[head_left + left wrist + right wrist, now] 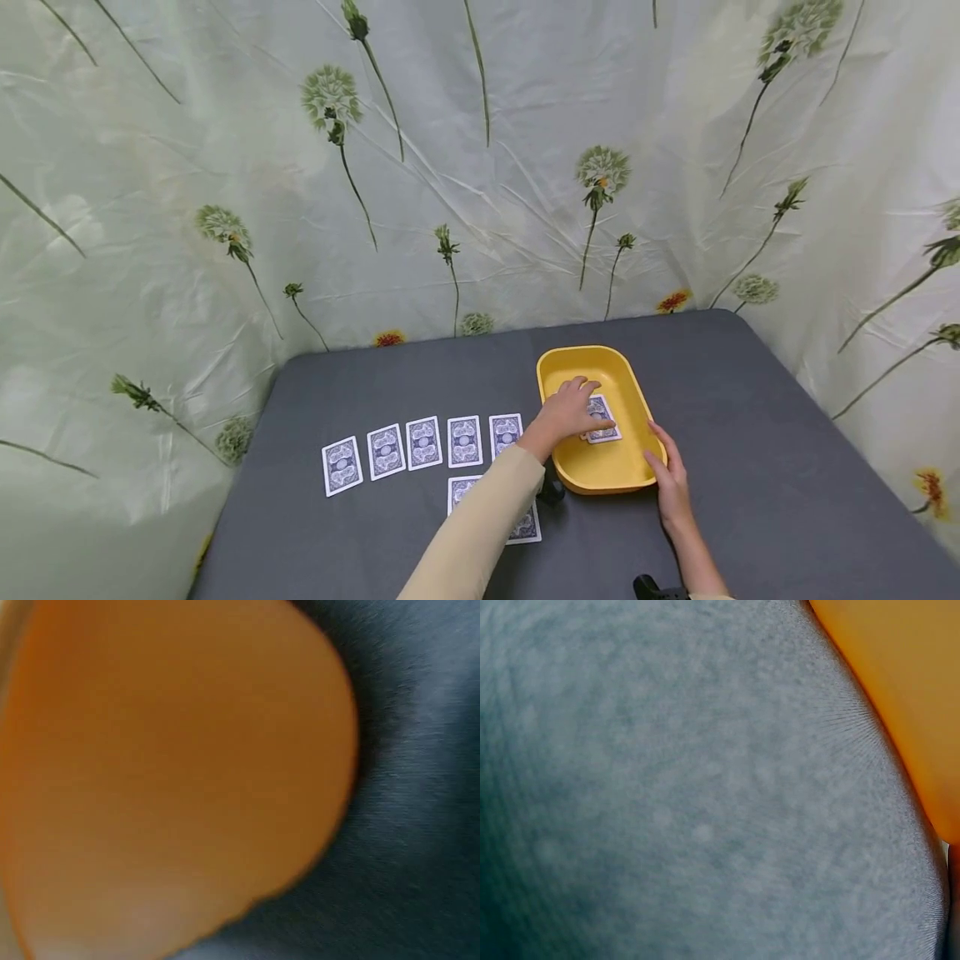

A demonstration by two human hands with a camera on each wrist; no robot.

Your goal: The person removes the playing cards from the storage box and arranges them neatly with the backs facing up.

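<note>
My left hand point(566, 414) reaches into a yellow plastic tray point(576, 479), its thumb and fingers spread apart over blue-backed playing cards point(602, 421) lying face down on the tray's floor. Part of these cards is hidden by the hand. On the right side, my right hand point(670, 475) grips the tray's rim, thumb over the inner edge and fingers along the outside. The left wrist view is filled by the blurred tray wall point(180, 765). In the right wrist view the tray point(919, 697) shows at the right edge.
A row of face-down playing cards point(423, 442) lies left of the tray on the dark grey table point(337, 550). Nearer cards point(527, 527) are partly covered by the left sleeve point(480, 521). A flower-printed curtain point(450, 167) hangs behind the table.
</note>
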